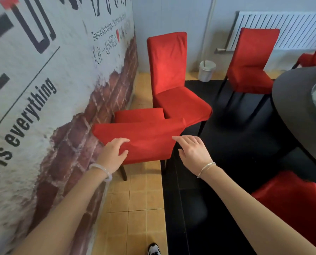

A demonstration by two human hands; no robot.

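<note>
Left grip point(114, 153) clasps the chair back point(149, 142), likely to shift it (right grip point(194, 151) spread, just beside its edge)

A tan tiled floor point(135, 208) is running along the wall, with a black carpet point(217, 181) covering its right side. The nearest red chair point(146, 140) is standing on the tiles at the carpet's edge, with a second red chair point(171, 80) just behind it. A third red chair point(251, 70) and a dark round worktop point(291, 107) are standing on the carpet. A white bin point(206, 70) is sitting by the far wall.
</note>
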